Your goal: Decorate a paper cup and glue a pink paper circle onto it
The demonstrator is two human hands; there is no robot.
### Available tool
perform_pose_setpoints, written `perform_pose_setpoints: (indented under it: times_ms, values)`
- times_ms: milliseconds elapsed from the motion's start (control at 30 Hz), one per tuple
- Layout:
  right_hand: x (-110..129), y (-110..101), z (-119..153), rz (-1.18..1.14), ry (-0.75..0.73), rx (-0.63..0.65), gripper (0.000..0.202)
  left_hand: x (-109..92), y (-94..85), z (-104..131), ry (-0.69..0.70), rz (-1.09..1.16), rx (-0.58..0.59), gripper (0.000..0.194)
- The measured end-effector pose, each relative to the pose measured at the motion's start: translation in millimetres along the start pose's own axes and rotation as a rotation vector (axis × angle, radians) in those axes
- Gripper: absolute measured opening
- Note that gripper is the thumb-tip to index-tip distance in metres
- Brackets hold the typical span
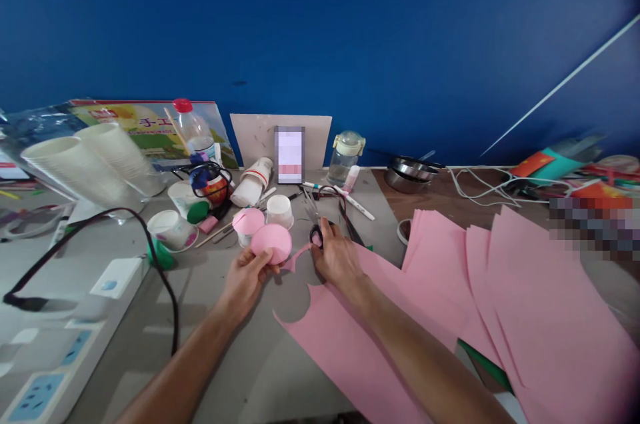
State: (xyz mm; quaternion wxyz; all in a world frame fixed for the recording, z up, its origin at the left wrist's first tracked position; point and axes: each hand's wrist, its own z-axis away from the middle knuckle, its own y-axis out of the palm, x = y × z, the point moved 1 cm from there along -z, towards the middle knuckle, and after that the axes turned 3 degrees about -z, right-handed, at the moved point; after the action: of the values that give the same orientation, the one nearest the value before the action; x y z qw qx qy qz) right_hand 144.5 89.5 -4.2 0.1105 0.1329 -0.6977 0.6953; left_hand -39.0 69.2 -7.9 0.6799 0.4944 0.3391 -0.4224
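Observation:
My left hand [251,277] pinches a round pink paper disc [271,242] between thumb and fingers. Behind it, another pink paper piece [249,220] lies over a white cup, next to a second small white cup [279,211]. My right hand [336,252] has its fingers closed around the dark handle of the scissors [311,206], whose blades point away from me. Beneath my right forearm lies a pink sheet [345,351] with a curved cutout at its left end. A narrow pink scrap [295,259] sits between my hands.
Stacked paper cups [80,171], a bottle [195,131] and a power strip [95,324] with a black cable are on the left. A phone [290,155] and a glass jar [345,159] stand at the back. Pink sheets [540,297] and metal bowls [410,175] are on the right.

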Motion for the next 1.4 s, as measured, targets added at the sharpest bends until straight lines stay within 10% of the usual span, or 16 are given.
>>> perform_pose_setpoints:
  times_ms: [600,733,1033,1400]
  values:
    - [0,-8,5,-0.103,-0.073,-0.074,0.036,-5,6.9,2,0.008,-0.133,0.004,0.032]
    - [0,-7,5,-0.472,-0.17,-0.197,0.029,-2,4.4,1,0.034,-0.198,0.04,0.032]
    - [15,13,8,-1.302,-0.086,0.168,0.029,-2,4.4,6,0.113,-0.48,0.162,0.029]
    - [7,11,-2,-1.376,-0.013,0.119,0.021,-28,-14.6,9,0.8,-0.452,-0.456,0.022]
